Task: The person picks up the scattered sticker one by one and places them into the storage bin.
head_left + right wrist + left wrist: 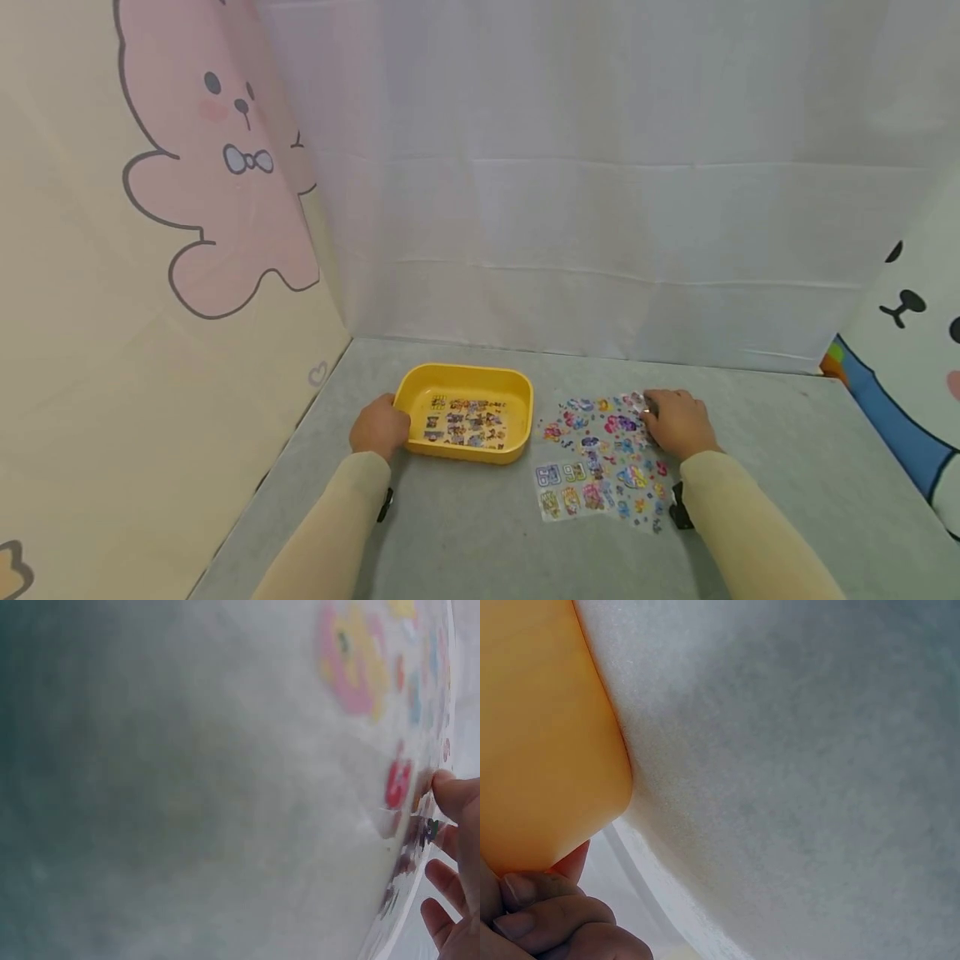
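Note:
My left hand (380,427) grips the left side of a yellow plastic tray (465,372). In the left wrist view the curled fingers (559,919) are at the end of the tray's wall (547,735). Inside the tray lies a sticker sheet (465,423) with small printed figures. My right hand (681,423) is at the upper right edge of a clear sticker sheet (618,425) with colourful cartoon figures. The right wrist view shows thumb and forefinger pinching that sheet's edge, with the other fingers (442,885) spread loosely.
A smaller sticker sheet (572,490) overlaps the colourful sheet's lower left. All lie on a grey cloth-covered table (465,533). White fabric (600,208) hangs behind it, and a cream wall with a pink bear (225,200) stands at the left.

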Tool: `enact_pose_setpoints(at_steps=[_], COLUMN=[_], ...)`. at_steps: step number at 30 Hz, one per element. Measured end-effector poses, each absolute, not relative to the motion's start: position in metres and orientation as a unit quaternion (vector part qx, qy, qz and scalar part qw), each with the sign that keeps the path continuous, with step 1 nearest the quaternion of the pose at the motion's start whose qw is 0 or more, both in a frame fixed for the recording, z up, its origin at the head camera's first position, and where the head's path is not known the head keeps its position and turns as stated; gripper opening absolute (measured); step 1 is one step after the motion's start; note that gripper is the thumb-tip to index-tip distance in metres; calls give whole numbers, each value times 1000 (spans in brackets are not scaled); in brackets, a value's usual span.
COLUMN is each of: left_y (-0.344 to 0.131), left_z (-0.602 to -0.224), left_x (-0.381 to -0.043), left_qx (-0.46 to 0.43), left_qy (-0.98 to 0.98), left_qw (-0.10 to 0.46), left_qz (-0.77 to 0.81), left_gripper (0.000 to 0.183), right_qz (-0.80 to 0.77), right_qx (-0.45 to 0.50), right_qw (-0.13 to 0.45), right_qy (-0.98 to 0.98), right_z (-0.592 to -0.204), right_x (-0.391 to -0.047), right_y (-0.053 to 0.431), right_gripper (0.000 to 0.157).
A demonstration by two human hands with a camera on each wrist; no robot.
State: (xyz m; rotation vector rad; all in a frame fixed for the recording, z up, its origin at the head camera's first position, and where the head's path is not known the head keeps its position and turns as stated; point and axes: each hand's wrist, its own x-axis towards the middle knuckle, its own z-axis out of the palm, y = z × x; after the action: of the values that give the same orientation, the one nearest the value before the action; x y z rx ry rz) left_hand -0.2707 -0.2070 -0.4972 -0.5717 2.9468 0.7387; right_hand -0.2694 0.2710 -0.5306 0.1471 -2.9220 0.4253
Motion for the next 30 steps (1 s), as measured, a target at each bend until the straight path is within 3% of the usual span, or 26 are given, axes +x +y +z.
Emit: enact_pose_setpoints(at_steps=[9,14,23,30], left_y=[-206,-206,-206,-205], left_z=[-499,-498,-497,-496], left_x=[-270,-270,-269,-270], left_qx=[-192,-182,-181,-189], left_qy=[951,953,953,951], left_qw=[31,28,26,28], left_qz=[240,239,241,242], left_gripper=[44,44,46,45], right_qz=[138,166,260,271], right_qx=[47,41,-26,-24], right_qw=[106,106,55,54], right_qy=[-984,-980,-964,-961], right_z=[-525,-524,-524,-527], right_x=[-274,-274,-275,-274], right_y=[268,267,267,269], right_gripper=[43,34,27,11])
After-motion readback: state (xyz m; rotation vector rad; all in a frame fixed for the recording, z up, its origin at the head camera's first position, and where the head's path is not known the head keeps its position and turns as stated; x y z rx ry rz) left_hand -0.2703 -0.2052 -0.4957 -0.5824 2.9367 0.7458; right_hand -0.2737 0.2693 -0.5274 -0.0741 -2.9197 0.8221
